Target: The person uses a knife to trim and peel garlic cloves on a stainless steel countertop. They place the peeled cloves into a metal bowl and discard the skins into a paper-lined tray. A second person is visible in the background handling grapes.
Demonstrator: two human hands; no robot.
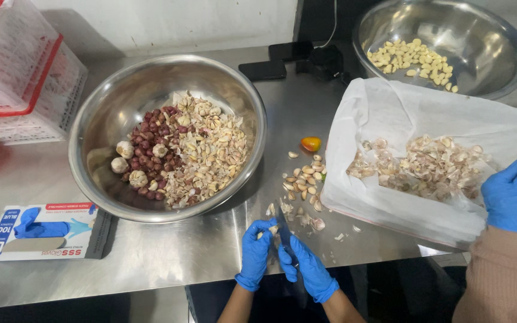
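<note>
Both my hands wear blue gloves and meet at the table's front edge. My left hand [256, 251] pinches a small garlic clove [273, 229] between its fingertips. My right hand [306, 266] grips a dark-bladed knife [283, 230] whose blade points up toward the clove. Just beyond the blade lie loose garlic cloves [304, 179] and bits of skin on the steel table [169, 251]. A large steel bowl [97, 113] to the upper left holds garlic pieces, whole bulbs and dark red shallots.
A white plastic bag [390, 107] of garlic skins lies at right; another person's blue-gloved hand [513, 191] works over it. A second steel bowl [486, 54] with peeled cloves sits far right. A glove box [37, 230], white crates [19, 78], a small orange-green chilli [310, 143] and dark phones [262, 70] are about.
</note>
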